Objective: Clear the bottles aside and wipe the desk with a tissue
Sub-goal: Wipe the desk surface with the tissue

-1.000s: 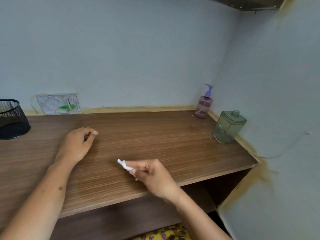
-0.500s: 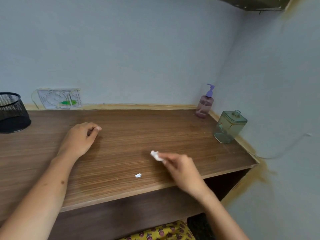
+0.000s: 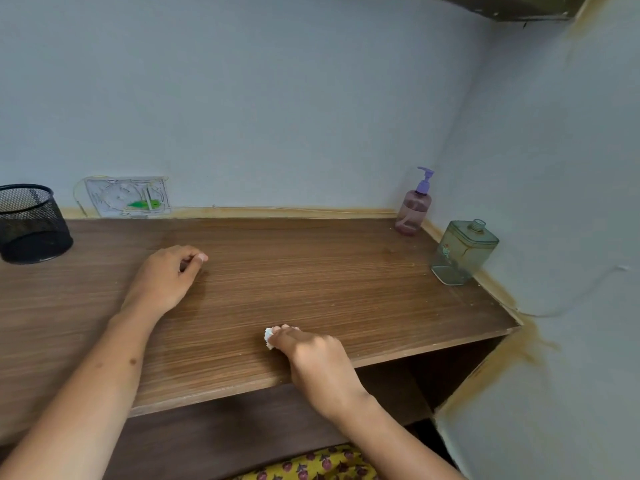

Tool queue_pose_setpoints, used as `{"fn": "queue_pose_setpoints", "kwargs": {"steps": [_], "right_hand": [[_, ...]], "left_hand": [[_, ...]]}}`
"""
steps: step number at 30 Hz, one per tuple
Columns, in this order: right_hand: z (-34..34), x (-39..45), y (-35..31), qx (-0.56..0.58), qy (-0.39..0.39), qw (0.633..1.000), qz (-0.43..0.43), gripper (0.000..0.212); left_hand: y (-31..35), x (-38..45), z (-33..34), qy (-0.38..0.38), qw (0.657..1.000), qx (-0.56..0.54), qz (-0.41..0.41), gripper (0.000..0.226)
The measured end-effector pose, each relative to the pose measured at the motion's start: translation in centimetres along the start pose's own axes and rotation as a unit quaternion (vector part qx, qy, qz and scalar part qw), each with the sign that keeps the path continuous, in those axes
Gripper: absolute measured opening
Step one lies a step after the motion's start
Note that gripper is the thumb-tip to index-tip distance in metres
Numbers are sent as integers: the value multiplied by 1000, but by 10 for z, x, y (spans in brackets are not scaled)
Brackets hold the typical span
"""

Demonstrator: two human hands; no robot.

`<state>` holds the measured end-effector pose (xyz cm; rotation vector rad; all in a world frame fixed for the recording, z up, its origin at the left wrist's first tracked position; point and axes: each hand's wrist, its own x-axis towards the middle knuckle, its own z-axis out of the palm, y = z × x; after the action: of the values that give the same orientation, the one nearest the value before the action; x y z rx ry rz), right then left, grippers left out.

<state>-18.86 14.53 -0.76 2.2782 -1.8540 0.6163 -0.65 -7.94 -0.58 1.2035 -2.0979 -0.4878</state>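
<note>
My right hand (image 3: 311,358) presses a small crumpled white tissue (image 3: 268,337) onto the brown wooden desk (image 3: 311,278), near its front edge. Only the tissue's left end shows past my fingers. My left hand (image 3: 166,275) rests on the desk at centre left, fingers curled under, holding nothing. A pink pump bottle with a purple top (image 3: 414,206) stands in the far right corner. A square green-tinted glass bottle (image 3: 462,252) stands against the right wall, a little nearer.
A black mesh cup (image 3: 29,225) sits at the desk's far left. A clear plastic case with a green mark (image 3: 128,197) leans on the back wall. Walls close the back and right sides. Yellow patterned fabric (image 3: 311,467) shows below the desk.
My right hand with the tissue has slid back left and toward the front edge. The small white scrap lying on the desk half a second ago is no longer visible. My left hand stays put.
</note>
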Motion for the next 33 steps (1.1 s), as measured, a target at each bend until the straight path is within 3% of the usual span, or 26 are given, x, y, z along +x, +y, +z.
{"fn": "queue_pose_setpoints", "kwargs": {"steps": [3, 5, 6, 9, 10, 12, 13, 14, 17, 18, 20, 23, 26, 30, 33], "right_hand": [[0, -3, 5, 10, -5, 1000, -4, 42], [-15, -2, 3, 180, 23, 979, 94, 27], [-26, 0, 3, 300, 30, 939, 166, 21], [-57, -4, 27, 609, 39, 716, 340, 20], [-66, -9, 41, 644, 51, 665, 376, 23], [-84, -23, 73, 650, 93, 618, 432, 27], [-90, -30, 89, 619, 120, 627, 457, 28], [-95, -38, 105, 553, 145, 663, 483, 29], [-102, -58, 150, 185, 196, 807, 526, 28], [-103, -64, 162, 84, 196, 827, 521, 29], [-102, -72, 181, -22, 165, 832, 530, 36], [-94, -66, 174, -84, 76, 820, 560, 38], [-75, -47, 135, -85, 35, 854, 512, 38], [-42, -22, 69, -65, 8, 935, 348, 46], [-27, -5, 12, 53, -21, 976, 211, 46]], "left_hand": [[0, -1, -1, 3, 1000, -6, -2, 18], [0, -2, -1, 4, 1000, -8, -6, 18], [-1, -1, 0, 3, 1000, -8, -9, 18], [-2, -1, 1, -2, 1000, -7, -7, 18], [-2, -1, 1, -3, 1000, -6, -5, 18], [-1, 0, 1, -6, 1000, -5, -3, 18], [0, 0, 1, -8, 1000, -5, -1, 18], [0, 1, 1, -8, 1000, -4, 0, 17], [-1, 1, 1, -10, 1000, -7, 4, 16], [-1, 1, 1, -11, 1000, -7, 2, 17], [0, 0, 0, -14, 1000, -3, 1, 17], [1, 0, -1, -16, 1000, 2, 1, 18], [1, 1, -1, -18, 1000, 5, 1, 18], [2, 1, -1, -20, 1000, 9, 4, 18], [2, 0, -1, -15, 1000, 6, -1, 18]]}}
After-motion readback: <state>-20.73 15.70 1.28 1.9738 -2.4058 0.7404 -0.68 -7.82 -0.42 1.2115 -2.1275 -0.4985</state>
